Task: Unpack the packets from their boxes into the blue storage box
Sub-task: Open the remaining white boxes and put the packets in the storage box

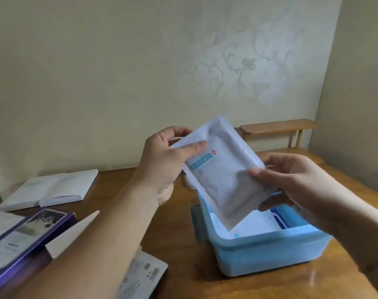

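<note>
— Item in the hands?
— Grey-white sealed packet (223,169), tilted, lower corner dipping over the blue storage box (265,249). Blue label strip and small red square mark near the upper left; writing too blurred to read.
— Grip?
— Left hand (162,162) pinching the upper-left edge, thumb on the front face. Right hand (291,182) gripping the lower-right edge, thumb on the front, fingers behind.
— Contents of the storage box?
— White packets (254,225) lying flat inside, blue printing along one edge; no legible text.
— Remaining stock on the table (183,244)?
— Purple box (22,242) at near left, flap open, pale label panel with unreadable print. Printed grey leaflet or packet (145,275) under the left forearm, small blocks of text, illegible. Two flattened white cartons (52,188) at far left, near the wall.
— Background?
— Small wooden shelf (278,126) against floral-patterned wallpaper (237,61), behind the packet. Small white object behind the storage box, mostly hidden by the packet.
</note>
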`<state>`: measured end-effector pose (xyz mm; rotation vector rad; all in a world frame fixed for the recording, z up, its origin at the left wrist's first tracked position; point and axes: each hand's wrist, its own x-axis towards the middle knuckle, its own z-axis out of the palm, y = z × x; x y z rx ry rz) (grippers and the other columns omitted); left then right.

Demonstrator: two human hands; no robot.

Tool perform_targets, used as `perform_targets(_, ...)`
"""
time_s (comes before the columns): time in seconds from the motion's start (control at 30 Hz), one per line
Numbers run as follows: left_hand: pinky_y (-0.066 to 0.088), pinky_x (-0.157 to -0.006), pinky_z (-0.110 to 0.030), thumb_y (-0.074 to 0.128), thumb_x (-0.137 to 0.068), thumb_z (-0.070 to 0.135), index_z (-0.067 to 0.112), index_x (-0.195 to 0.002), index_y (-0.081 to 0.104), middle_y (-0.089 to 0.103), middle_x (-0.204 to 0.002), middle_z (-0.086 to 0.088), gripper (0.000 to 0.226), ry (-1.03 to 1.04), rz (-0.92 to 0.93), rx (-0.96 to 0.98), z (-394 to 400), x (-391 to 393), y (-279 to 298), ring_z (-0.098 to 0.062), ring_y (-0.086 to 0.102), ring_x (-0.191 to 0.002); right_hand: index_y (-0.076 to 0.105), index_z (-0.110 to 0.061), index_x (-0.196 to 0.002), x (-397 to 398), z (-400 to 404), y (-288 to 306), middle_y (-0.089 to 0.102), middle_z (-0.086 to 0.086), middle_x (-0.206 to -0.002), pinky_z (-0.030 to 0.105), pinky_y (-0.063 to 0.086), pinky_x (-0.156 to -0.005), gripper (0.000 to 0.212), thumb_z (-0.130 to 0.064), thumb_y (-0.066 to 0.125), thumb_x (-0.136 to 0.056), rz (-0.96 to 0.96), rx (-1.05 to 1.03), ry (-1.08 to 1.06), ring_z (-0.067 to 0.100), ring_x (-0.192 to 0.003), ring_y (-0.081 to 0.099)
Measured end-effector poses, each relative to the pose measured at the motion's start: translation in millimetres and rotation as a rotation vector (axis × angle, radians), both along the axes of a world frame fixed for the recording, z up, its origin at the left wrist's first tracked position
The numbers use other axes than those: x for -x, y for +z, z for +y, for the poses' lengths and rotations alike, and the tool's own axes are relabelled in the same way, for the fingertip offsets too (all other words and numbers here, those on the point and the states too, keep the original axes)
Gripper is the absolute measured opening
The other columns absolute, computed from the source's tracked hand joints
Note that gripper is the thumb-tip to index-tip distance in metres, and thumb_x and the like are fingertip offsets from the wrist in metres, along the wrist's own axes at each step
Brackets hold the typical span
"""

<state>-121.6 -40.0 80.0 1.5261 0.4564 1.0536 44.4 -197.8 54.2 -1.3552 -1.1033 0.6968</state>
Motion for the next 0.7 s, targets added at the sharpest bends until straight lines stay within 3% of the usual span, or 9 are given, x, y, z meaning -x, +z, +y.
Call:
perform_targets(0.1, 0.049, -0.052, -0.026, 0.079, -0.077, 0.016, 0.025, -0.110, 0.062, 0.073, -0.082, -0.007, 0.038, -0.068, 0.140, -0.100, 3.2, -9.8, -6.2, -0.018, 0.067, -0.067, 0.074, -0.024, -0.087, -34.0, 3.8, 3.2, 0.075, 0.001, -0.076, 0.027, 0.052, -0.046, 0.005, -0.025, 0.074, -0.082, -0.264, -0.001, -0.118, 0.013, -0.062, 0.066)
perform_targets(0.17, 0.047, -0.049, -0.022, 0.077, -0.082, 0.019, 0.029, -0.119, 0.058, 0.069, -0.078, -0.002, 0.042, -0.103, 0.257, -0.219, 9.6, -19.3, -7.4, -0.011, 0.063, -0.061, 0.072, -0.026, -0.084, -61.4, 9.3, 12.7, 0.071, 0.000, -0.070, 0.028, 0.050, -0.043, 0.013, -0.015, 0.069, -0.089, -0.450, 0.091, -0.100, 0.010, -0.057, 0.060)
perform_targets(0.3, 0.050, -0.052, -0.024, 0.076, -0.084, 0.013, 0.020, -0.103, 0.070, 0.067, -0.082, 0.001, 0.021, -0.182, 0.568, -0.460, 15.7, -43.0, -11.0, -0.015, 0.063, -0.058, 0.073, -0.027, -0.083, -93.4, 24.0, 20.6, 0.073, 0.001, -0.072, 0.028, 0.051, -0.046, 0.017, -0.012, 0.068, -0.089, -0.643, 0.476, 0.160, 0.012, -0.060, 0.065)
perform_targets(0.4, 0.043, -0.054, -0.011, 0.077, -0.083, 0.019, 0.023, -0.096, 0.075, 0.070, -0.082, 0.010, 0.013, -0.232, 0.829, -0.741, 13.7, -54.0, -20.9, 0.005, 0.059, -0.054, 0.071, -0.028, -0.085, -95.0, 39.6, 7.6, 0.075, -0.002, -0.078, 0.026, 0.052, -0.049, 0.012, -0.018, 0.068, -0.089, -0.718, 0.646, 0.252, 0.012, -0.066, 0.070)
perform_targets(0.47, 0.037, -0.054, -0.009, 0.073, -0.084, 0.028, 0.031, -0.098, 0.073, 0.068, -0.088, 0.015, 0.014, -0.206, 1.011, -0.956, 9.8, -58.6, -27.7, 0.009, 0.056, -0.062, 0.070, -0.029, -0.085, -92.9, 48.2, -3.5, 0.074, -0.006, -0.078, 0.023, 0.053, -0.050, 0.008, -0.023, 0.067, -0.090, -0.762, 0.719, 0.269, 0.019, -0.070, 0.072)
perform_targets(0.57, 0.035, -0.065, -0.028, 0.067, -0.086, 0.038, 0.042, -0.102, 0.068, 0.062, -0.096, 0.016, 0.016, -0.125, 1.190, -1.193, 7.2, -64.1, -34.3, -0.007, 0.054, -0.087, 0.068, -0.028, -0.083, -88.4, 56.0, -17.5, 0.072, -0.011, -0.069, 0.019, 0.049, -0.048, 0.008, -0.026, 0.066, -0.090, -0.793, 0.770, 0.266, 0.019, -0.059, 0.071)
perform_targets(0.7, 0.034, -0.069, -0.030, 0.066, -0.087, 0.029, 0.039, -0.101, 0.068, 0.060, -0.096, 0.010, 0.018, -0.043, 1.275, -1.287, 6.0, -71.0, -38.1, -0.020, 0.058, -0.099, 0.062, -0.029, -0.084, -79.8, 62.1, -27.3, 0.074, -0.004, -0.070, 0.023, 0.045, -0.060, 0.012, -0.040, 0.065, -0.088, -0.856, 0.830, 0.253, 0.004, -0.056, 0.068)
